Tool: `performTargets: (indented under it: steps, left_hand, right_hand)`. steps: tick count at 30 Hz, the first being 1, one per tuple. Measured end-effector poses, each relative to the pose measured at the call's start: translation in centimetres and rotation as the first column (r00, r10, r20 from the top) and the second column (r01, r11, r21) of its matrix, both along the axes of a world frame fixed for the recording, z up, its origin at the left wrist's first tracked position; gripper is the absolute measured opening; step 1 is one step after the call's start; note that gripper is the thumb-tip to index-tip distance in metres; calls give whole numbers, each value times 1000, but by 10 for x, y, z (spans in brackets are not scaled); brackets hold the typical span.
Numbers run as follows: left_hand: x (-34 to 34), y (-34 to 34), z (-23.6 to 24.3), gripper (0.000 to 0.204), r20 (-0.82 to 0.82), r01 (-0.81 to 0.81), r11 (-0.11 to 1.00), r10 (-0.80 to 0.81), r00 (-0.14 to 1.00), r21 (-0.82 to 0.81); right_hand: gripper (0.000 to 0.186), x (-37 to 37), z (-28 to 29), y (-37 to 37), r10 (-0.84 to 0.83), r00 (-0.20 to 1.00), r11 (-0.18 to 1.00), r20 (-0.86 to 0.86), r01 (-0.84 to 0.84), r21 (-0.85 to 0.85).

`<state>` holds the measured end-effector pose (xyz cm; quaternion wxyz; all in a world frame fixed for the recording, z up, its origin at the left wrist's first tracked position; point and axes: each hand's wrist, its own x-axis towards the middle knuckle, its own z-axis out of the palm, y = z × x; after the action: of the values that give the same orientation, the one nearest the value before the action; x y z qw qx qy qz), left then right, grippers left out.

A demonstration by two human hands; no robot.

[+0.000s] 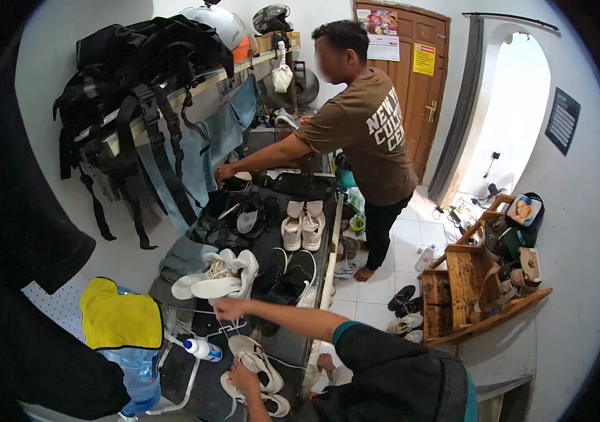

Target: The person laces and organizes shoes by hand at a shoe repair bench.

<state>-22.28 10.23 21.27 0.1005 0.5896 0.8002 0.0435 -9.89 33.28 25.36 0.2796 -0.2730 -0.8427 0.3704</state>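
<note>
There are two sneakers (266,373) at the wearer's hands (245,380), one yellow cloth (118,315), one jug (138,376), one door (414,105).

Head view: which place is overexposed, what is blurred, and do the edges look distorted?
In the head view, the arched doorway is nearly white; the brown-shirted person has a blurred face; the grey curtain slants and the corners go black.

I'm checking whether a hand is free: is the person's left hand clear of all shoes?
No, the left hand is touching the pale pair of shoes near the picture's lower edge.
</note>
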Motion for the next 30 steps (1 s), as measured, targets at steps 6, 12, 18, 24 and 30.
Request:
performTargets:
  steps: [6, 12, 18, 24, 30]
  left_hand:
    - [-29, -40, -20, 59, 229, -59, 991, 31, 973, 116]
    - [-7, -15, 4, 47, 152, -44, 995, 30, 988, 90]
    - [-4, -10, 10, 49, 215, -28, 998, 14, 976, 63]
    - [-10, -7, -5, 44, 185, -51, 999, 53, 981, -19]
    - [-15, 12, -18, 29, 89, 111, 953, -141, 986, 280]
  right_hand:
    - [20, 8, 196, 6, -67, 998, 966, -16, 69, 249]
    - [13, 84, 391, 14, -373, 911, 604, 175, 95, 792]
    - [18, 68, 452, -30, -395, 905, 702, 159, 185, 688]
    - [22, 42, 427, -26, -224, 919, 790, 323, -23, 613]
    - [15, 40, 393, -64, -119, 930, 738, 349, -152, 657]
